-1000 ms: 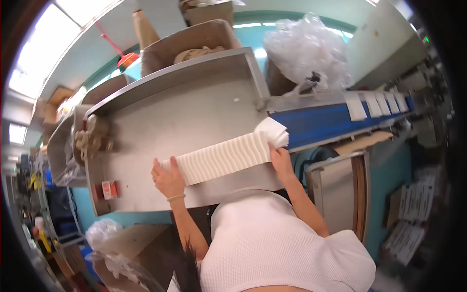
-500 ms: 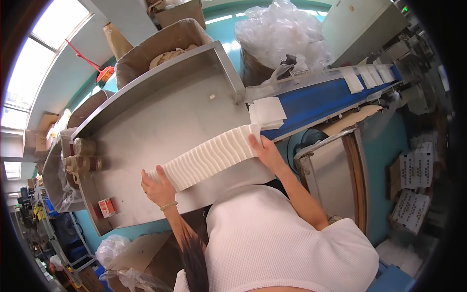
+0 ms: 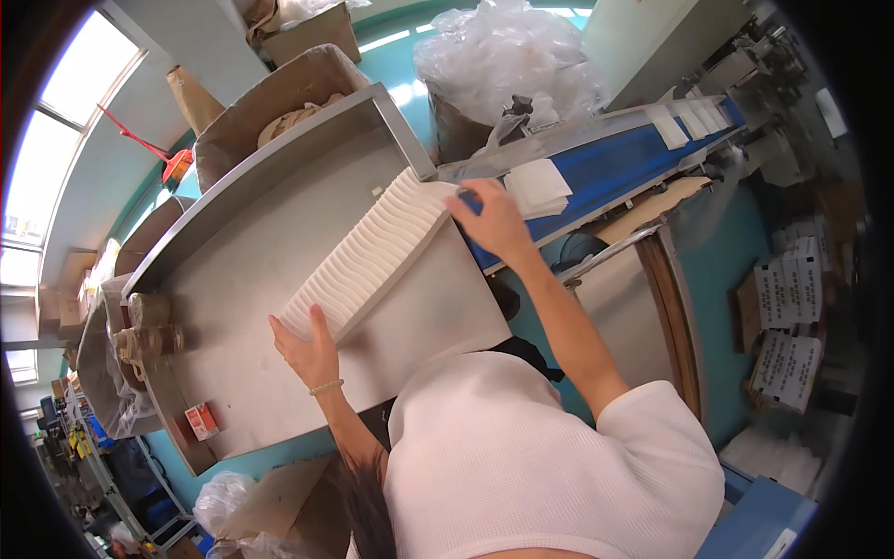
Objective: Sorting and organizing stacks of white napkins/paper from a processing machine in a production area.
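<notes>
A long row of white folded paper towels (image 3: 368,256), its folds packed side by side, slants over the steel tray table (image 3: 410,321). My left hand (image 3: 309,352) holds the near left end, thumb on the near side and fingers at the end face. At the far right end, my right hand (image 3: 492,219) has thumb and fingertips at the last white sheet, which sticks out a little; the fingers are slightly smeared. Just right of that hand, a small stack of white folded towels (image 3: 538,189) lies on the blue conveyor belt (image 3: 605,166).
More towel stacks (image 3: 667,128) sit farther up the belt. A raised steel rim (image 3: 261,172) borders the table's far side. Brown rolls (image 3: 149,326) and a small red box (image 3: 201,421) are at the left edge. Beyond stand a cardboard box (image 3: 279,102) and bagged clear plastic (image 3: 507,65).
The row of towels has swung steeper, its right end moving up and left toward the table's far corner. My right hand went with it, while my left hand stayed near its place.
</notes>
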`<state>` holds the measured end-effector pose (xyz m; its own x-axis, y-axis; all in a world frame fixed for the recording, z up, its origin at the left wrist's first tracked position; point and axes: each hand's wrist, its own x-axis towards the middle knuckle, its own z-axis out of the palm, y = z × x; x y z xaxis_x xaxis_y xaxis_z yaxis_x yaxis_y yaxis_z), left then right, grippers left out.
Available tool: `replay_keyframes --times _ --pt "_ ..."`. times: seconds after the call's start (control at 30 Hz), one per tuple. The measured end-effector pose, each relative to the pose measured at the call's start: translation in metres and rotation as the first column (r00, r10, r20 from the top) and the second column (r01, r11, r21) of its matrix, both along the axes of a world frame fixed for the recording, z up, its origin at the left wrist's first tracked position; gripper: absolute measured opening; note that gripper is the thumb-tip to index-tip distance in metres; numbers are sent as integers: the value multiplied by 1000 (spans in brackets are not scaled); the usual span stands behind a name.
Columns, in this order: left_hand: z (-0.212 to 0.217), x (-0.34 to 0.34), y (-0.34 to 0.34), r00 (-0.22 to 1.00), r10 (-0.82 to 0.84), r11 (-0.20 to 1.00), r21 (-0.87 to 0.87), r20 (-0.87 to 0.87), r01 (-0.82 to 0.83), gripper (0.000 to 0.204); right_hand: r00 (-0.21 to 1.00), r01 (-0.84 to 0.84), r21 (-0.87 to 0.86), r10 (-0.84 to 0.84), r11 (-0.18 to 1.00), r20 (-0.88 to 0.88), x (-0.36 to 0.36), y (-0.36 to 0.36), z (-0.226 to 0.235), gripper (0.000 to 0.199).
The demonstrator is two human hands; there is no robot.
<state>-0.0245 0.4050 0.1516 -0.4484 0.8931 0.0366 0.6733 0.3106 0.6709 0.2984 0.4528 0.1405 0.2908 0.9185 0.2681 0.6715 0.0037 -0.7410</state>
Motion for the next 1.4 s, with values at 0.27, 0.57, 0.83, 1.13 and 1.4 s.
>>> replay_keyframes --times 0.27,0.57,0.83,1.13,1.4 --pt "-8 10 5 998 -54 999 -10 -42 54 86 894 429 -350 -448 833 30 259 -15 -64 68" --pt "-9 3 12 994 -79 996 36 -69 81 84 377 731 -272 -703 626 -603 246 -13 -42 72" --pt "-32 -22 14 980 -121 993 -33 -155 117 91 734 672 142 -628 727 -260 183 -12 -74 39" --pt "-11 15 3 969 -191 977 69 -160 204 102 936 -151 -154 91 976 -341 19 5 -9 58" --pt "-60 -18 18 980 -113 970 193 -166 145 87 886 -442 -224 383 869 -263 6 50 -10 51"
